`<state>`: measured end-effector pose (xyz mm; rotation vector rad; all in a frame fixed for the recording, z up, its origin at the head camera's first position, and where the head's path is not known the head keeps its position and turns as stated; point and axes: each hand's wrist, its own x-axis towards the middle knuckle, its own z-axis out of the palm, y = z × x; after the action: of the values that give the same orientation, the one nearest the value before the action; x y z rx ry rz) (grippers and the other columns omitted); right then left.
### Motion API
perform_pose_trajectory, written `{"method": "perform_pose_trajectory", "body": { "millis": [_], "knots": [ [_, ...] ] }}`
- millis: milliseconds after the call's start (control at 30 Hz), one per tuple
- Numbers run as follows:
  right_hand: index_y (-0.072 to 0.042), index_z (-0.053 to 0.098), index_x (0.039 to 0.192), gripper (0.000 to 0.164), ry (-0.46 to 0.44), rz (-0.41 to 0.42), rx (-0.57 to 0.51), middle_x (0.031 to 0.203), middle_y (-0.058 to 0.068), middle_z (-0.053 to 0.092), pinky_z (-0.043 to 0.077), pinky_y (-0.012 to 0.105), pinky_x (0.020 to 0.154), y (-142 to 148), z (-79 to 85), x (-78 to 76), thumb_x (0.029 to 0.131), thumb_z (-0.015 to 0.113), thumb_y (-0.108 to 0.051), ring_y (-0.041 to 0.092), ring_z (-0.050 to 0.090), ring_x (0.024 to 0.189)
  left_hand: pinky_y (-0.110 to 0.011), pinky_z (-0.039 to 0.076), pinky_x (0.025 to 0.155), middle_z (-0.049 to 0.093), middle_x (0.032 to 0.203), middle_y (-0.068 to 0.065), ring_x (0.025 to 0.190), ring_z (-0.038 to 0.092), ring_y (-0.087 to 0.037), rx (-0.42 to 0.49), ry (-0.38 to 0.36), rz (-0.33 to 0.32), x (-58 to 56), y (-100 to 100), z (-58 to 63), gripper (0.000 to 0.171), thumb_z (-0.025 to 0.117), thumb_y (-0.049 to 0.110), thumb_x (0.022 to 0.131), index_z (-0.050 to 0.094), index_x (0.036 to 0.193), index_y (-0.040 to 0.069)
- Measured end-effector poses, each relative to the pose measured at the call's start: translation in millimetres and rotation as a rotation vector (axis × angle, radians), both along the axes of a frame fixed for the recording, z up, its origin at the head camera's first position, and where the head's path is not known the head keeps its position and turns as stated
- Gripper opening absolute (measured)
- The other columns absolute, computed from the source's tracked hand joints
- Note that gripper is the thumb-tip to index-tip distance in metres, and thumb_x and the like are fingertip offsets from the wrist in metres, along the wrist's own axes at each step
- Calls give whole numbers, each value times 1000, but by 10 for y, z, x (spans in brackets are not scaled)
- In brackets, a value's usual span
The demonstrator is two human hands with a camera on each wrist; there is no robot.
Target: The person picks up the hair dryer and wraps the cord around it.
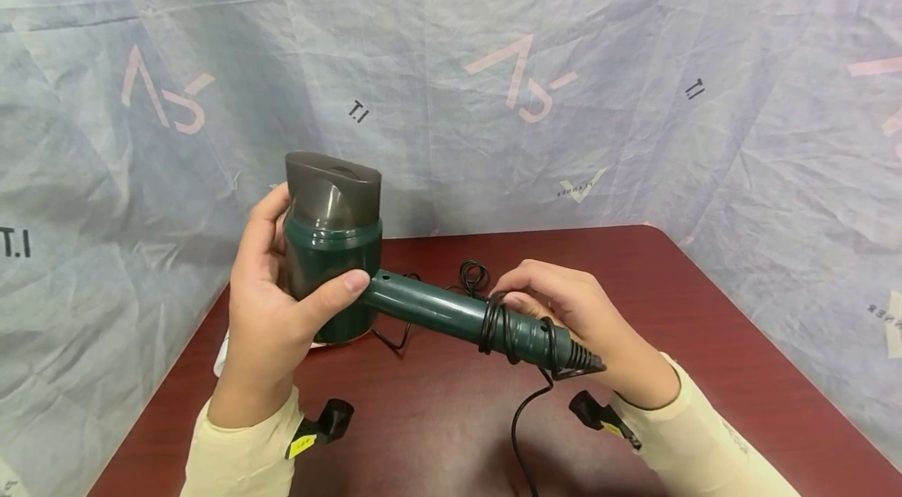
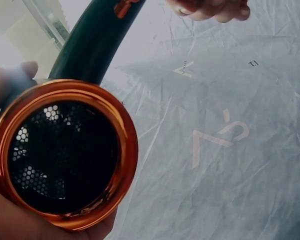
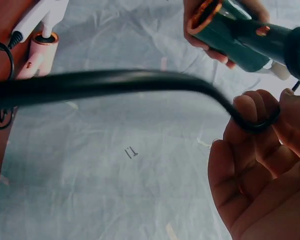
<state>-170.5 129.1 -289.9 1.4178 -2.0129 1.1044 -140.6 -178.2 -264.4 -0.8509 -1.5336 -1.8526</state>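
Note:
A dark green hair dryer (image 1: 334, 254) with a smoky nozzle (image 1: 331, 188) is held up above the table, nozzle upward. My left hand (image 1: 264, 317) grips its barrel, thumb near the handle joint. In the left wrist view, a copper ring (image 2: 131, 150) surrounds the dark mesh grille (image 2: 65, 155). The handle points right, with black cord (image 1: 514, 426) wound in several turns around its lower part. Behind the handle's end, my right hand (image 1: 574, 309) holds the cord; in the right wrist view the cord (image 3: 140, 81) passes between its thumb and fingers.
The red-brown table (image 1: 437, 419) has fabric sheets (image 1: 437, 90) behind and beside it. A coiled black cord (image 1: 474, 275) lies toward the back. In the right wrist view, a pink device (image 3: 42, 55) and a white device (image 3: 35, 20) appear at upper left.

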Motion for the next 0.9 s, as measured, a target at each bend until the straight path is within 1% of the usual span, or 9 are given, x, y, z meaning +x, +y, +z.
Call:
{"method": "perform_pose_trajectory", "body": {
  "millis": [100, 233, 300, 333, 467, 500, 567, 733, 900],
  "knots": [
    [-20, 67, 112, 25, -56, 15, 19, 88, -13, 66, 52, 18, 61, -36, -25, 17, 99, 61, 1, 1, 62, 70, -33, 61, 86, 64, 123, -23, 105, 68, -31, 28, 20, -7, -3, 8, 9, 86, 71, -20, 73, 44, 151, 1],
    [-28, 64, 108, 27, -141, -43, 50, 85, -16, 63, 51, 21, 62, -79, -84, 40, 101, 58, -2, 2, 57, 70, -34, 61, 87, 63, 124, -24, 105, 67, -32, 62, 24, 15, 4, 33, 28, 83, 71, -17, 74, 45, 151, 2],
    [-27, 62, 105, 25, -166, -66, 60, 87, -14, 63, 51, 23, 64, -100, -126, 43, 102, 57, -3, 4, 57, 72, -34, 60, 88, 62, 126, -24, 106, 67, -33, 77, 25, 29, 11, 46, 38, 82, 71, -16, 76, 44, 151, 2],
    [-26, 61, 105, 24, -159, -83, 74, 87, -14, 63, 51, 22, 65, -108, -148, 46, 102, 57, -3, 5, 58, 74, -34, 60, 88, 61, 127, -24, 107, 66, -33, 84, 25, 33, 15, 52, 42, 81, 70, -16, 76, 44, 151, 3],
    [-19, 63, 109, 23, -56, -127, 126, 90, -11, 66, 52, 19, 71, -118, -216, 59, 99, 62, 1, 2, 60, 78, -34, 60, 90, 59, 131, -25, 110, 65, -34, 97, 30, 41, 24, 74, 52, 80, 70, -15, 78, 43, 152, 3],
    [-18, 63, 111, 24, -19, -139, 136, 89, -11, 67, 52, 18, 71, -117, -225, 63, 98, 63, 2, 1, 60, 78, -34, 60, 90, 59, 131, -25, 110, 65, -34, 99, 29, 44, 23, 80, 52, 80, 70, -15, 79, 43, 152, 3],
    [-19, 63, 112, 23, 7, -138, 148, 90, -10, 65, 51, 16, 71, -122, -230, 64, 100, 61, 1, -1, 58, 78, -33, 60, 89, 59, 131, -24, 109, 65, -33, 102, 22, 58, 23, 91, 44, 80, 70, -15, 79, 44, 152, 4],
    [-21, 56, 112, 18, -66, -70, 145, 87, -9, 59, 51, 14, 65, -154, -195, 54, 106, 54, -5, 0, 56, 72, -32, 59, 90, 61, 128, -23, 108, 65, -32, 118, 39, 91, 10, 132, 30, 80, 72, -14, 78, 45, 151, 4],
    [-24, 54, 109, 13, -106, -75, 165, 81, -12, 52, 48, 16, 62, -162, -171, 50, 108, 51, -11, 0, 52, 69, -32, 57, 92, 61, 128, -24, 109, 64, -32, 115, 61, 105, 24, 181, 50, 78, 72, -13, 79, 44, 151, 3]
  ]
}}
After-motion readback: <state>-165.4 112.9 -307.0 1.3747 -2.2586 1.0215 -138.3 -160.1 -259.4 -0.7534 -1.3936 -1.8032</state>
